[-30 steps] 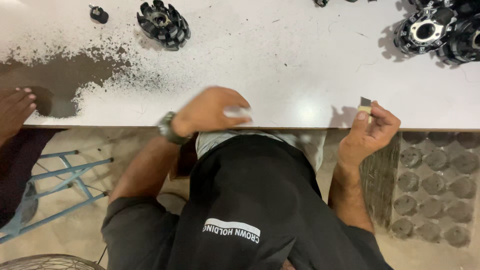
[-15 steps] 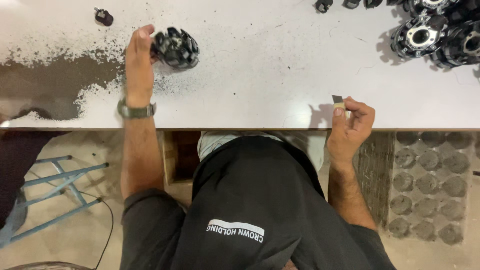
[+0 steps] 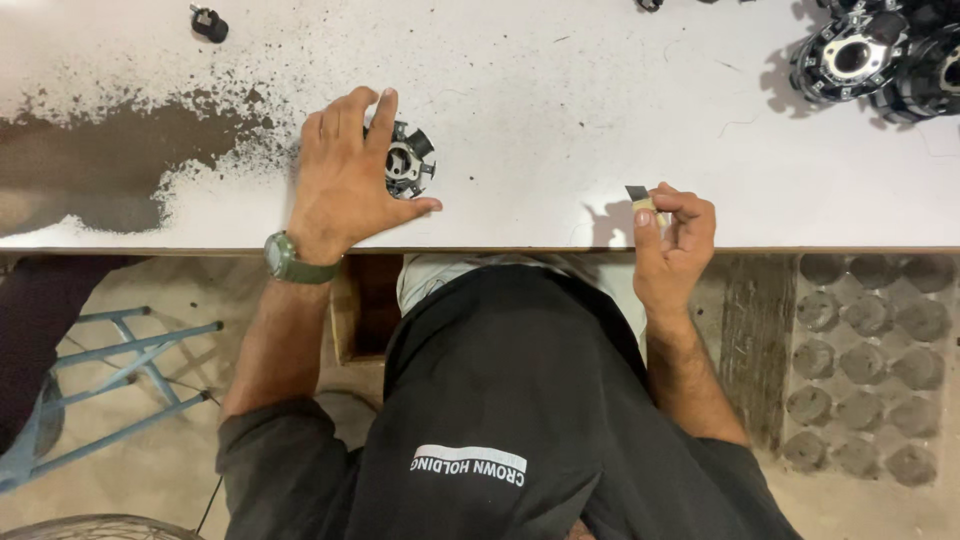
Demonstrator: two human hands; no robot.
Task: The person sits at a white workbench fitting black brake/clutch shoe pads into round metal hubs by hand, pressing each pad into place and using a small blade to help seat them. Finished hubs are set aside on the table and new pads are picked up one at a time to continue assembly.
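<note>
My left hand [image 3: 345, 175], with a green watch on its wrist, lies over a round black toothed metal part [image 3: 408, 160] on the white worktable [image 3: 560, 110]. The fingers and thumb wrap around the part's left side and near edge. My right hand [image 3: 675, 245] is at the table's near edge, its fingers pinched on a small flat piece [image 3: 640, 197], dark at the tip and tan below. I cannot make out what the piece is.
More black toothed parts [image 3: 870, 60] are stacked at the far right of the table. A small black piece [image 3: 209, 23] lies at the far left. A dark worn patch [image 3: 110, 160] covers the table's left. A blue metal frame [image 3: 110, 380] stands on the floor below.
My left hand reached to the far toothed part and dragged it toward me, to near the table's front edge. My right hand has kept its pinch on the small piece.
</note>
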